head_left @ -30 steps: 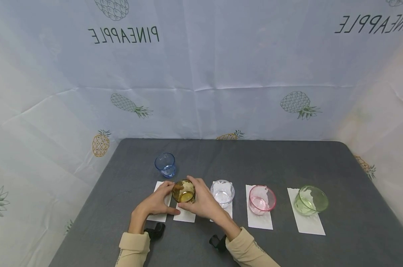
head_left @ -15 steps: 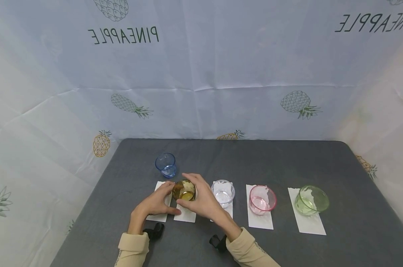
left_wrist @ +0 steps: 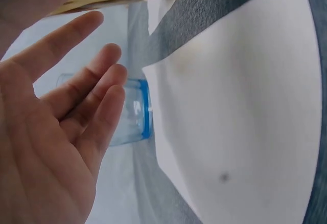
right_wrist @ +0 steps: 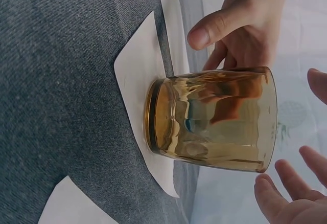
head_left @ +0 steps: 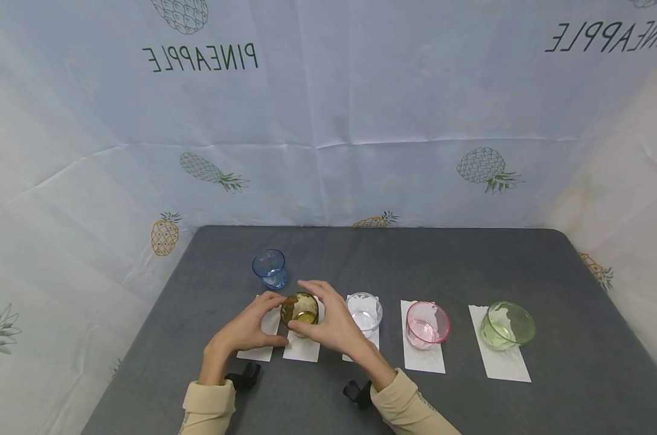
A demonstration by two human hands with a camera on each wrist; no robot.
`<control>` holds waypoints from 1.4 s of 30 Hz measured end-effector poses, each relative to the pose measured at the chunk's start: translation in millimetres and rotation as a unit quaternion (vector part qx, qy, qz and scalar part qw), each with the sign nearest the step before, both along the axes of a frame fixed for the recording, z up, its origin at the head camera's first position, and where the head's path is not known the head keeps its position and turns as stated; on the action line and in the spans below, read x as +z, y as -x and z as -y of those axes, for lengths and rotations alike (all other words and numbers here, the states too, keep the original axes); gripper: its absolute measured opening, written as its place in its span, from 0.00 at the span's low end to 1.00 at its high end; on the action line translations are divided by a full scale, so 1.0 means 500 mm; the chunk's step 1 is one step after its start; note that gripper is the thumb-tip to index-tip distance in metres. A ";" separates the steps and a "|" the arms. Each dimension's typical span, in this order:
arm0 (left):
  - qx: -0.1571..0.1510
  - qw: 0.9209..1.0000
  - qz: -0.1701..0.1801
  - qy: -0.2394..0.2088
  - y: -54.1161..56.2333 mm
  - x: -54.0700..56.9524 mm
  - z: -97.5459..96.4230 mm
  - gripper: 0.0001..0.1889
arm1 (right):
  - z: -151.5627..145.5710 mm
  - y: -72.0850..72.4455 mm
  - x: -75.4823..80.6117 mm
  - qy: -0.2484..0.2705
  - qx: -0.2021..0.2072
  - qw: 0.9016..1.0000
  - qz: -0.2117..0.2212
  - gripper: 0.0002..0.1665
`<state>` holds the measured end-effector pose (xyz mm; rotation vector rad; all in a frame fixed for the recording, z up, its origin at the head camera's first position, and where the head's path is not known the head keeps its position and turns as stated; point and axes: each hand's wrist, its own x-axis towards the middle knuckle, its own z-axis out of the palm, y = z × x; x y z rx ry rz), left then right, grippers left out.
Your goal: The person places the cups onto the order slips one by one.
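Observation:
An amber glass tumbler (head_left: 301,311) stands upright on a white paper slip (head_left: 301,351), between the two hands. My left hand (head_left: 247,329) is at its left side with fingers extended and the thumb well apart from the glass. At the right side, my right hand (head_left: 333,323) is spread in a loose curve. In the right wrist view its fingertips (right_wrist: 264,185) are right by the rim of the tumbler, not wrapped round it. The left wrist view shows the left fingers relaxed, with another paper slip (left_wrist: 240,106) beside them.
A blue glass (head_left: 270,269) stands on the bare grey table (head_left: 415,266), behind the leftmost slip. To the right, a clear glass (head_left: 363,314), a pink glass (head_left: 427,326) and a green glass (head_left: 506,326) stand on paper slips. A patterned curtain (head_left: 328,121) hangs behind.
My left hand has drawn slightly left, away from the amber tumbler. The right hand's fingers have loosened from around it and spread. The tumbler stays in place.

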<state>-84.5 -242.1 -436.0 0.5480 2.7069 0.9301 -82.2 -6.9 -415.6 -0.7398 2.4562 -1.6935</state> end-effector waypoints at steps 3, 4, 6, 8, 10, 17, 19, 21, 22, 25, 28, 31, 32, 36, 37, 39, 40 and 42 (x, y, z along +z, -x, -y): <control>0.004 1.000 0.000 0.002 -0.002 0.003 0.006 0.42 | -0.003 0.001 0.002 0.006 0.004 1.000 0.003 0.42; 0.002 1.000 -0.003 0.004 -0.003 0.004 0.009 0.42 | -0.003 0.001 0.003 0.006 0.004 1.000 0.004 0.42; 0.000 1.000 -0.004 -0.001 -0.003 0.004 0.014 0.42 | -0.004 0.002 0.004 0.008 0.005 1.000 0.005 0.42; -0.004 1.000 -0.007 -0.002 -0.003 0.004 0.021 0.41 | -0.004 0.003 0.005 0.009 0.005 1.000 0.006 0.42; -0.006 1.000 -0.009 -0.004 -0.004 0.002 0.028 0.40 | -0.004 0.004 0.007 0.008 0.005 1.000 0.003 0.42; -0.007 1.000 -0.028 0.000 -0.006 -0.002 0.054 0.38 | 0.001 0.011 0.020 0.007 0.000 1.000 0.008 0.42; -0.006 0.999 -0.035 0.003 -0.007 -0.003 0.063 0.37 | 0.003 0.012 0.025 0.013 -0.002 1.000 0.008 0.42; -0.003 0.999 -0.038 0.007 -0.006 -0.005 0.072 0.37 | 0.005 0.015 0.029 0.021 -0.002 1.000 0.011 0.42; -0.001 0.999 -0.038 0.009 -0.006 -0.006 0.076 0.37 | 0.007 0.016 0.031 0.025 -0.002 1.000 0.013 0.42; 0.010 0.999 -0.037 0.021 -0.005 -0.009 0.088 0.37 | 0.012 0.020 0.038 0.034 -0.004 0.999 0.018 0.42; 0.025 0.999 -0.032 0.032 -0.003 -0.011 0.098 0.38 | 0.018 0.025 0.045 0.034 -0.006 0.999 0.021 0.42; 0.036 0.998 -0.026 0.041 0.000 -0.014 0.107 0.39 | 0.026 0.033 0.052 0.035 -0.001 0.999 0.023 0.42; 0.039 0.998 -0.025 0.042 0.001 -0.015 0.110 0.39 | 0.028 0.036 0.055 0.035 0.001 0.999 0.025 0.43; 0.043 0.998 -0.024 0.045 0.003 -0.023 0.121 0.37 | 0.042 0.049 0.065 0.046 0.001 0.999 0.018 0.43; 0.045 0.998 -0.024 0.046 0.002 -0.025 0.124 0.37 | 0.046 0.052 0.067 0.051 0.002 0.999 0.017 0.43; 0.046 0.998 -0.024 0.046 0.000 -0.029 0.129 0.37 | 0.055 0.058 0.071 0.055 0.000 0.998 0.018 0.43; 0.046 0.998 -0.024 0.046 -0.001 -0.031 0.131 0.37 | 0.060 0.062 0.072 0.056 0.000 0.998 0.019 0.43; 0.047 0.998 -0.023 0.044 -0.004 -0.034 0.134 0.37 | 0.069 0.068 0.073 0.056 0.003 0.998 0.023 0.44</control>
